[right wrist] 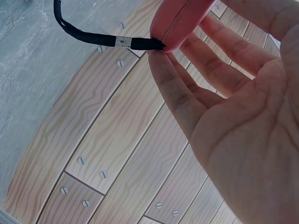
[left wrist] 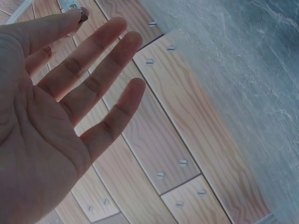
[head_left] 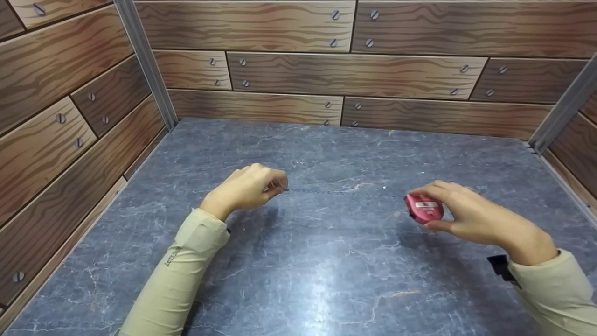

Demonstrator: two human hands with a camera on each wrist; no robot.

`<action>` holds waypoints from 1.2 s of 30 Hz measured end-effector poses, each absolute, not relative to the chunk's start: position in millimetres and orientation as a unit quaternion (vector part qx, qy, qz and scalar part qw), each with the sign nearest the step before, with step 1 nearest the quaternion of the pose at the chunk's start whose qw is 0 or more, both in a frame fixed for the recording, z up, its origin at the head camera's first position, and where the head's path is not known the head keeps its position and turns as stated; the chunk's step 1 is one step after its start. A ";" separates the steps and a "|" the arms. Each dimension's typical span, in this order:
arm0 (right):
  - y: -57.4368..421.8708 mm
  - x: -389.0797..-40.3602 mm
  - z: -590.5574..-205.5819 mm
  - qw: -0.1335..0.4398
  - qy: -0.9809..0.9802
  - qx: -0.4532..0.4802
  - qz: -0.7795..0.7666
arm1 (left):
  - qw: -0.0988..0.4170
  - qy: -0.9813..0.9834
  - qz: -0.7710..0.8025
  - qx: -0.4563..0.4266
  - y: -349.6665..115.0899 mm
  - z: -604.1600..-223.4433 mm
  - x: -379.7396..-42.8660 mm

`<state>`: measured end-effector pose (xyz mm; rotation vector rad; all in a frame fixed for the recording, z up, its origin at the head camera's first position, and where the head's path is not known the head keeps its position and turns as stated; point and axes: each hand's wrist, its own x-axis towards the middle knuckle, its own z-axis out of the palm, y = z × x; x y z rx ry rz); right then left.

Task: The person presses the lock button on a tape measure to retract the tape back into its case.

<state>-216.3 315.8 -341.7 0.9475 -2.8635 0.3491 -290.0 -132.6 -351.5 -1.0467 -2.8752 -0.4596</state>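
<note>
A pink tape measure (head_left: pixel 424 210) is held over the table by my right hand (head_left: pixel 475 212), fingers along its top and thumb beneath. Its thin blade (head_left: pixel 343 192) stretches leftward across the gap between the hands. At the far end, my left hand (head_left: pixel 249 186) pinches the blade's tip between thumb and index finger. The left wrist view shows the tip's end hook (left wrist: pixel 84 17) at those fingertips, the other fingers spread apart. From the pink case (right wrist: pixel 175 23) in the right wrist view hangs a black wrist strap (right wrist: pixel 88 36) with a small white tag.
A dark blue-grey marbled tabletop (head_left: pixel 298 261) lies below both hands. Wood-plank-patterned walls (head_left: pixel 289 70) enclose it at the back and sides, with grey metal posts (head_left: pixel 147 65) at the corners. Two tiny white specks (head_left: pixel 384 187) lie behind the blade.
</note>
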 end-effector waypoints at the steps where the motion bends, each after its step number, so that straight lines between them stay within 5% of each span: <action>1: 315.5 -216.2 -341.8 0.055 -0.941 0.313 0.115 | 0.024 -0.929 -0.149 -0.338 -132.3 -351.5 -290.2; 36: 308.9 -214.7 -342.6 0.059 -0.936 0.325 0.123 | 0.022 -0.923 -0.151 -0.353 -119.7 -351.1 -291.7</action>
